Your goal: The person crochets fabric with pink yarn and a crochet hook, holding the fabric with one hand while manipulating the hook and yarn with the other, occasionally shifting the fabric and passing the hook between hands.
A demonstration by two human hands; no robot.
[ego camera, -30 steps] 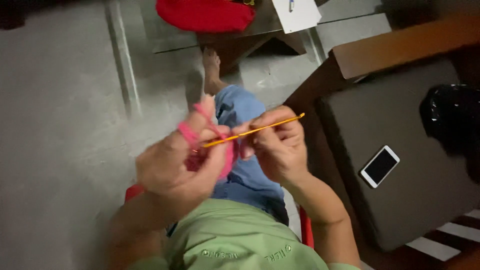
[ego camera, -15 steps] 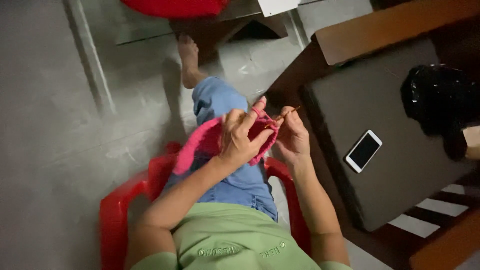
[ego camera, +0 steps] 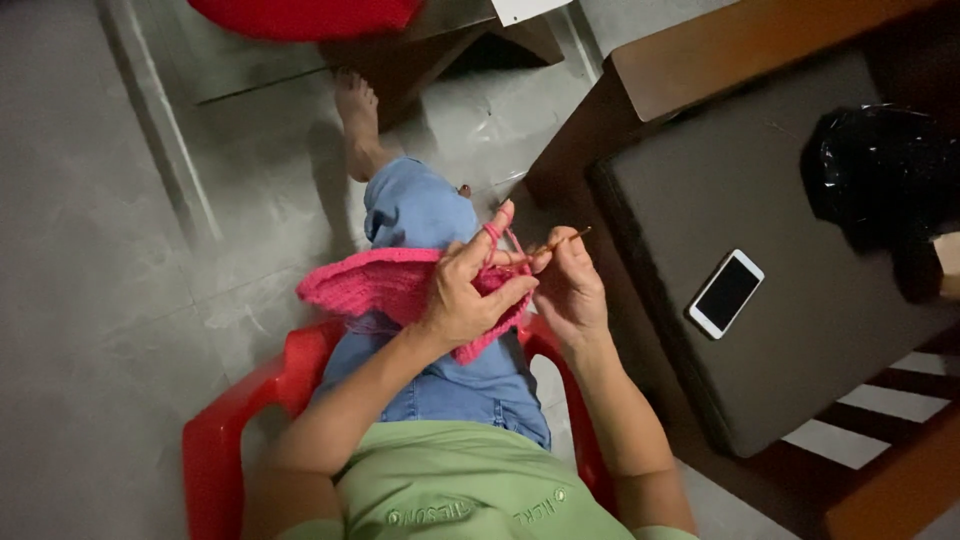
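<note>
Pink crocheted piece [ego camera: 385, 285]: soft, ribbed, fan-shaped, draped over the lap above the red plastic chair [ego camera: 225, 430]. Left hand [ego camera: 465, 290] closed on its right edge, pink yarn looped over the raised forefinger. Right hand [ego camera: 570, 290], just right of the piece, pinches a thin orange crochet hook [ego camera: 560, 240]. Further right of the piece: dark cushioned seat [ego camera: 790, 250] bearing a white-edged phone [ego camera: 726, 293] and a black bag [ego camera: 880, 180].

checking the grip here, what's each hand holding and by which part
The left hand grips the pink crocheted piece at its right edge, yarn looped over the index finger. The right hand pinches the crochet hook partway along its shaft.
</note>
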